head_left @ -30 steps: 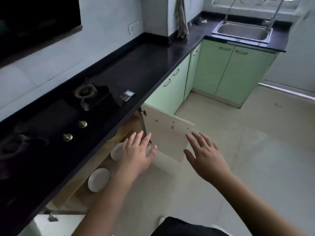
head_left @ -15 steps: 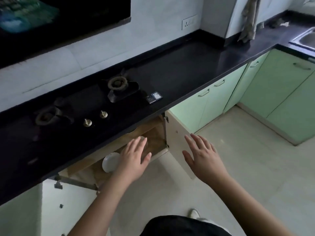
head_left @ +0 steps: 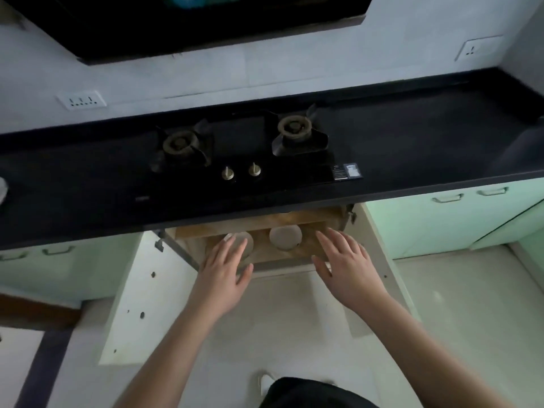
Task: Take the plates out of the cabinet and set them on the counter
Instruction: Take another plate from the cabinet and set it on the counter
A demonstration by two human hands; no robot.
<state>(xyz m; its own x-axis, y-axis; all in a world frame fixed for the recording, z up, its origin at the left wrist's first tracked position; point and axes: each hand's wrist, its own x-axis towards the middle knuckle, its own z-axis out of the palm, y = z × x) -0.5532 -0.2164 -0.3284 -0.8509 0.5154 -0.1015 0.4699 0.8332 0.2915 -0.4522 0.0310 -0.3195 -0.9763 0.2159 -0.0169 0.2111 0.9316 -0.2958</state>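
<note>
Two white plates lie on the wooden shelf of the open cabinet [head_left: 265, 254] under the black counter [head_left: 426, 148]. The right plate [head_left: 286, 237] is in full view. The left plate [head_left: 248, 241] is mostly covered by my left hand [head_left: 225, 269], which hovers over it with fingers spread and holds nothing. My right hand [head_left: 347, 266] is open too, palm down, just right of the right plate at the shelf's front edge.
Both cabinet doors stand open: the left door [head_left: 141, 295] and the right door [head_left: 382, 260] flank my arms. A two-burner gas hob [head_left: 244, 148] sits on the counter directly above. Green cabinets [head_left: 441, 225] run to the right. A range hood [head_left: 206, 22] hangs overhead.
The view has swung left to face the cabinet straight on. Both hands have moved forward toward the shelf, the left one now over the left plate.
</note>
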